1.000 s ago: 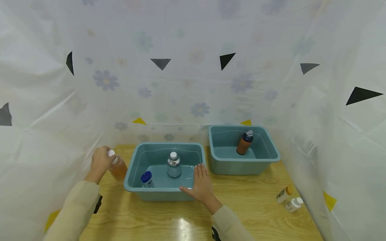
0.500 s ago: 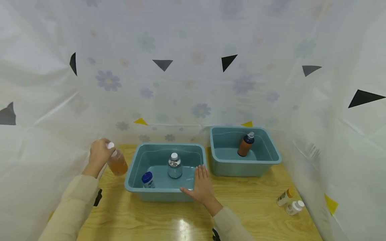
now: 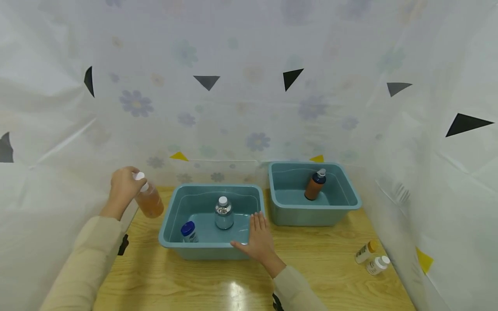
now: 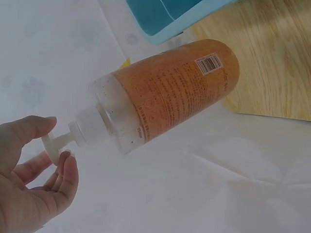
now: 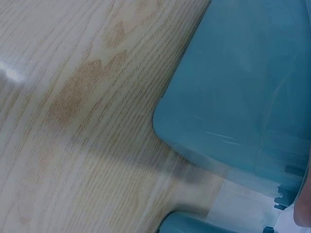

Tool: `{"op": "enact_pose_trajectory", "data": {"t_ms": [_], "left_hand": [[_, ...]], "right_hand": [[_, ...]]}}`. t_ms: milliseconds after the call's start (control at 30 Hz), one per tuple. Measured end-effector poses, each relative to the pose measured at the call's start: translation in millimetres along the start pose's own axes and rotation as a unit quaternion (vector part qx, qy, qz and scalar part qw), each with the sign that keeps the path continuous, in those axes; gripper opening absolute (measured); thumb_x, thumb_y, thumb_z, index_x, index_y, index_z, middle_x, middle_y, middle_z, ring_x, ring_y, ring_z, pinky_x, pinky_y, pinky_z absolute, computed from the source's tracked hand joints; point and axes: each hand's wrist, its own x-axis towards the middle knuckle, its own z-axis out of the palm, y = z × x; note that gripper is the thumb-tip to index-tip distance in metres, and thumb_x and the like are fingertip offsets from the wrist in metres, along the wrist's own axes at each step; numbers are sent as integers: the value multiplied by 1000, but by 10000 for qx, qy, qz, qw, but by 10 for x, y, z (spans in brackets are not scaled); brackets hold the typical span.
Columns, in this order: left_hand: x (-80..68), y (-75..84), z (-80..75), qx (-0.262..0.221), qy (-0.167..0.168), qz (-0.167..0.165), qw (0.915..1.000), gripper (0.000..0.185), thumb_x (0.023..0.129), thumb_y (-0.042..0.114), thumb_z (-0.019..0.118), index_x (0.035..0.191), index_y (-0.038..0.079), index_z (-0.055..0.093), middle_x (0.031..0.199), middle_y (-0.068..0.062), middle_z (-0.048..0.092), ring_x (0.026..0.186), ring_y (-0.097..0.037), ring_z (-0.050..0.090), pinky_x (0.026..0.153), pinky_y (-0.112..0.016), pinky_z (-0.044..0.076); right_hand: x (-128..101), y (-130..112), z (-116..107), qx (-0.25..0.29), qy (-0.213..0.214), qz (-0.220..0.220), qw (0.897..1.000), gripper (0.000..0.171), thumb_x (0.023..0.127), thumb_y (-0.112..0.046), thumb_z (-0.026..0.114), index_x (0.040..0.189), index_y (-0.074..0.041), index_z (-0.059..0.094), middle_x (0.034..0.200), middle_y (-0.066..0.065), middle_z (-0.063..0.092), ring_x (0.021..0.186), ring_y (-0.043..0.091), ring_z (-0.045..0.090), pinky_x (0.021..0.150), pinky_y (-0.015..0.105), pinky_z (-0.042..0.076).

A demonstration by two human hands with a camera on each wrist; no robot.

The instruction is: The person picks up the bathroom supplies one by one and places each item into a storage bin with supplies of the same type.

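Observation:
My left hand (image 3: pixel 122 190) grips a clear pump bottle (image 3: pixel 149 202) of orange liquid by its white pump head. The bottle hangs tilted, left of a blue-green bin (image 3: pixel 210 245). In the left wrist view, thumb and fingertips pinch the pump nozzle (image 4: pixel 54 145), and the bottle's barcode label (image 4: pixel 209 63) shows. My right hand (image 3: pixel 260 242) rests with straight fingers on the bin's front right corner, thumb along the front rim. Inside that bin stand a clear bottle (image 3: pixel 224 219) with a white cap and a small bottle (image 3: pixel 189 233) with a blue cap.
Behind to the right is a second blue-green bin (image 3: pixel 303 216) holding a brown pump bottle (image 3: pixel 314 188). At the table's right edge are an orange-capped bottle (image 3: pixel 365 252) and a white-capped bottle (image 3: pixel 377 265). White patterned sheeting (image 3: pixel 241 116) encloses the wooden table (image 3: pixel 186 285).
My left hand has raised the pump bottle upward and slightly left, away from the tabletop beside the bin. The right hand has stayed on the rim.

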Motion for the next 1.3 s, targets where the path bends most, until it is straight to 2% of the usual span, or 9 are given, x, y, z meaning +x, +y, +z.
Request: {"op": "enact_pose_trajectory", "data": {"t_ms": [300, 733, 1067, 1300], "left_hand": [[63, 135, -34, -145, 105, -223, 9996, 35, 81, 9, 59, 104, -17, 59, 104, -36, 59, 93, -50, 53, 79, -54, 46], [84, 340, -69, -391, -84, -565, 9976, 37, 83, 10, 57, 111, -15, 56, 114, -36, 54, 107, -49, 46, 88, -56, 44], [94, 457, -74, -462, -11, -415, 9981, 37, 83, 8, 56, 110, -17, 56, 113, -36, 55, 104, -47, 49, 87, -55, 46], [108, 543, -10, -289, -170, -12, 9994, 37, 82, 9, 57, 109, -17, 57, 112, -37, 55, 107, -51, 49, 91, -56, 43]], "right_hand": [[-3, -4, -6, 85, -6, 24, 10000, 108, 75, -76, 44, 142, 7, 29, 148, 23, 29, 141, 37, 19, 114, 47, 22], [10, -4, -21, -6, -31, 20, 10000, 107, 75, -77, 43, 141, 7, 30, 149, 23, 29, 141, 37, 19, 114, 47, 21], [15, 6, -20, 90, -54, 49, 9999, 106, 76, -75, 44, 141, 7, 31, 148, 23, 29, 141, 37, 19, 114, 47, 21], [28, 30, -15, -16, 15, 48, 10000, 106, 75, -76, 43, 140, 7, 32, 147, 23, 31, 141, 37, 20, 114, 47, 22]]}}
